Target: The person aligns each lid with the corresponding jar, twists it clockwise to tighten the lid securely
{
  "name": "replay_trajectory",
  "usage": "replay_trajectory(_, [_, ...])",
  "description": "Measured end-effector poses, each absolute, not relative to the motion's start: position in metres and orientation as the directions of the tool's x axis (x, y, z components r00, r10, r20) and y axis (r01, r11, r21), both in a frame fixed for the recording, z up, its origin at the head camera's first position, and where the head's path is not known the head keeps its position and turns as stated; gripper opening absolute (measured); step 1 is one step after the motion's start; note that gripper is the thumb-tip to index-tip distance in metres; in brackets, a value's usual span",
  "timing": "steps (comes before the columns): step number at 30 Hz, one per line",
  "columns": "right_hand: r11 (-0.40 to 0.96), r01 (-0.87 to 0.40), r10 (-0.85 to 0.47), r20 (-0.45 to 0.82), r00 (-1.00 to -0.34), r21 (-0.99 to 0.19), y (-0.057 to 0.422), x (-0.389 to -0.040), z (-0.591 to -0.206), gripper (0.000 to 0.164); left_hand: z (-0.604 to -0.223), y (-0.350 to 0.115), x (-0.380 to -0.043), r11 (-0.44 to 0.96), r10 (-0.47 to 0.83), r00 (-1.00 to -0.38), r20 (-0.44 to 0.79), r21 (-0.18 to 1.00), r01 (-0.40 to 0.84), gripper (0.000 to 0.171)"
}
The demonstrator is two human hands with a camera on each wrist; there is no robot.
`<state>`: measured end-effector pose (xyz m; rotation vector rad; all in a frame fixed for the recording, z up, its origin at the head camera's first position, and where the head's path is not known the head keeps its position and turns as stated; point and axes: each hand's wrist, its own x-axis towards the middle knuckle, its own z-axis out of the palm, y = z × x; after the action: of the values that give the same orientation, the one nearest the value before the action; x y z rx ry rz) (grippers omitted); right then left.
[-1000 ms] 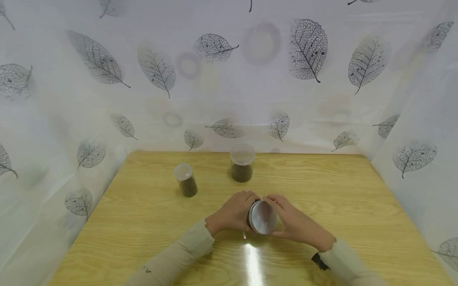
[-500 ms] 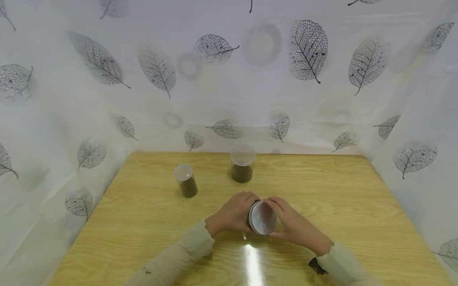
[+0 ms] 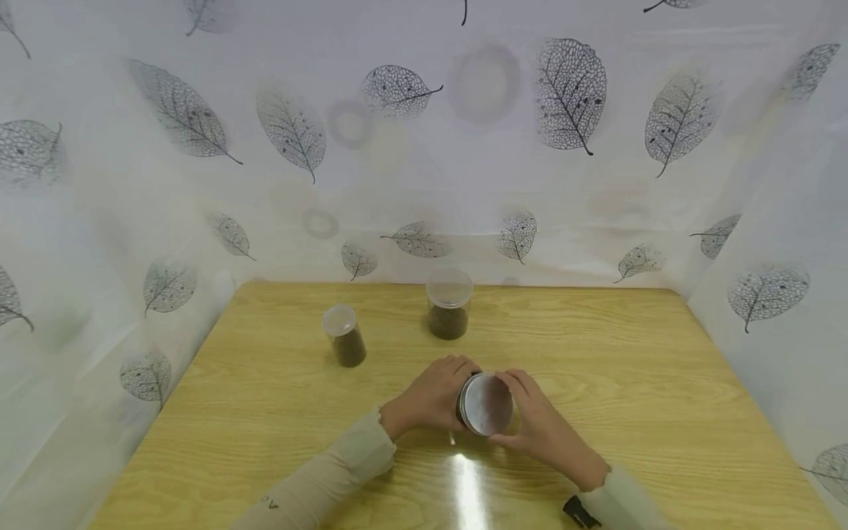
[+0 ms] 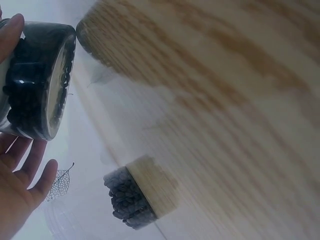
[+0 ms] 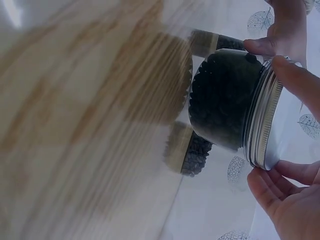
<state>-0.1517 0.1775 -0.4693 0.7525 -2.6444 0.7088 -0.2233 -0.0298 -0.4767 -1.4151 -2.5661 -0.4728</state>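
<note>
A clear jar (image 5: 225, 100) packed with dark beans stands close at the tabletop, its silver screw lid (image 3: 488, 404) facing up toward the head camera. My left hand (image 3: 437, 395) grips the jar's body from the left, with thumb and fingers on opposite sides of it in the left wrist view. From the right, my right hand (image 3: 539, 423) holds the lid's rim between thumb and fingers. The right wrist view shows the ribbed metal edge of the lid with those fingertips on it.
Behind the hands, a wide clear jar (image 3: 448, 303) partly filled with dark contents stands on the wooden table (image 3: 629, 346). A narrower capped jar (image 3: 344, 336) stands to its left. A leaf-patterned sheet (image 3: 424, 169) encloses the table's back and sides.
My right hand has turned around the lid, its thumb shifting left along the near edge and its wrist coming down toward me. The left hand and jar stay in place.
</note>
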Motion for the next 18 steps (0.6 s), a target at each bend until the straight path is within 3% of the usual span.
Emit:
replay_trajectory(3, [0.736, -0.558, -0.414, 0.396, -0.819, -0.383, 0.178, -0.152, -0.467, 0.101, -0.478, -0.030, -0.224, 0.493, 0.791, -0.529, 0.308, 0.190, 0.849, 0.085])
replay_trajectory(10, [0.729, -0.636, -0.522, 0.396, -0.755, -0.252, 0.185, -0.160, -0.461, 0.111, -0.480, -0.029, -0.224, 0.498, 0.789, -0.528, 0.314, 0.176, 0.849, 0.087])
replay_trajectory(18, [0.645, -0.734, -0.636, 0.383, -0.670, -0.214, 0.189, -0.168, -0.453, 0.106, -0.479, -0.031, -0.224, 0.499, 0.791, -0.525, 0.314, 0.167, 0.851, 0.089])
